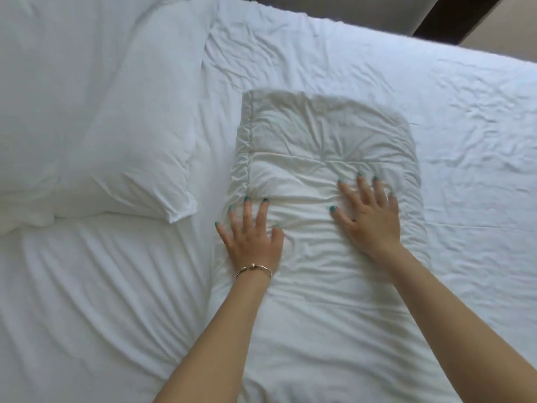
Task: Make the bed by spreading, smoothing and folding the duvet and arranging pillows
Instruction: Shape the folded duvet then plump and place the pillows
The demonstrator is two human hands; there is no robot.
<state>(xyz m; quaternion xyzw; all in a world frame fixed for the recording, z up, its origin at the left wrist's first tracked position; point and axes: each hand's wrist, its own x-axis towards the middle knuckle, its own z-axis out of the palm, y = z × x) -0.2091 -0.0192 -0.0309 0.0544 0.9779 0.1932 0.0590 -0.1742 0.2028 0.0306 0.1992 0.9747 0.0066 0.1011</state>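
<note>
Both grips lie spread, fingers straight, palms pressing the folded white quilted duvet (325, 175): left hand (252, 237) at its left edge, right hand (369, 216) nearer its middle. Beneath them spreads the white wrinkled bed (465, 126). Left of the left hand rests a plump white pillow (96, 120); its wrist wears a thin gold bracelet (254, 269).

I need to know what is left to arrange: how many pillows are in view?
1. The pillow lies at the upper left of the bed, left of the folded duvet that both hands press. Others may lie outside the frame.
</note>
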